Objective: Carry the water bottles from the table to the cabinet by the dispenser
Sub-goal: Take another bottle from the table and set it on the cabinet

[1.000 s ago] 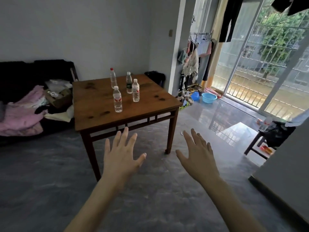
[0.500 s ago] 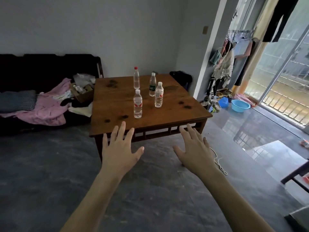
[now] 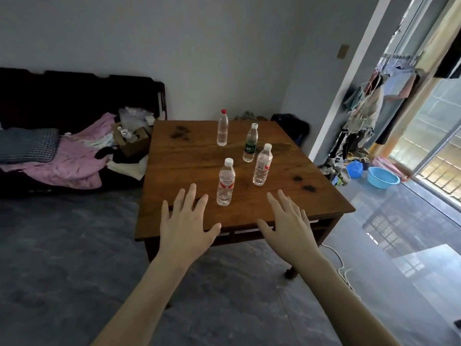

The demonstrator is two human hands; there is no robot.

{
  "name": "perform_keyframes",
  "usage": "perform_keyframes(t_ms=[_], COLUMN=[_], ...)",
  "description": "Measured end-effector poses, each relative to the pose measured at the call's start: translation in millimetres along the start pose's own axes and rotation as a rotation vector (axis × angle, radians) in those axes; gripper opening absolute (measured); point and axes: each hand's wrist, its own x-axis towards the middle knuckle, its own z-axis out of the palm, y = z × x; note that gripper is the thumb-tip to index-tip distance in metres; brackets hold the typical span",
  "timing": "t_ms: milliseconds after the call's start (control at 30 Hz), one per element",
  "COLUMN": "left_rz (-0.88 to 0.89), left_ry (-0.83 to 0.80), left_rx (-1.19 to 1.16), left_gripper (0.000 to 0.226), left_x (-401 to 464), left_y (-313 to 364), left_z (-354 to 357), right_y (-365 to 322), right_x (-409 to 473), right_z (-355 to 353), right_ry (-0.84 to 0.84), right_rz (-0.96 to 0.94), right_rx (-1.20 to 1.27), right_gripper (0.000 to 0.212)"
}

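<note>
Several clear water bottles stand upright on the brown wooden table [image 3: 311,196]. The nearest bottle [image 3: 226,182] has a white cap and a red label. To its right stands another white-capped bottle [image 3: 262,165], behind that a bottle with a dark green label [image 3: 250,143], and farthest back a red-capped bottle [image 3: 222,127]. My left hand [image 3: 185,224] is stretched forward with fingers spread, just left of the nearest bottle and holding nothing. My right hand [image 3: 287,222] is also spread and empty, to the right of that bottle. Neither hand touches a bottle.
A dark sofa [image 3: 62,101] piled with pink bedding [image 3: 74,163] and a cardboard box [image 3: 129,138] stands left of the table. Hanging clothes [image 3: 366,113], shoes and a blue basin [image 3: 383,177] lie by the sliding door at right. A white cord [image 3: 345,273] lies on the grey floor.
I have come closer to the table, and the view has swung so the table sits in the middle. Both open hands now reach over its front edge, flanking the nearest bottle.
</note>
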Motion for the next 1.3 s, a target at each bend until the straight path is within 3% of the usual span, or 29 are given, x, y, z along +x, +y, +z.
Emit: perform_keyframes(t_ms=[767,1133,1300], left_rz=[-0.036,0.007,0.051], left_ry=[-0.187,-0.366,-0.441], left_rx=[0.040,0.010,-0.154], left_gripper=[0.081,0.096,0.109], left_x=[250.0,293.3,307.3], left_y=[-9.2,-32.7,-35.0], left_z=[87.4,144.6,159.3], right_y=[47.2,47.7,45.9], right_x=[276.9,312.4,310.5], right_z=[108.1,154.3,161.5], right_ry=[-0.143,-0.294,-0.309], right_rz=[-0.104,-0.025,0.039], right_rx=[0.045,0.054,0.061], right_gripper=[0.071,0.069,0.069])
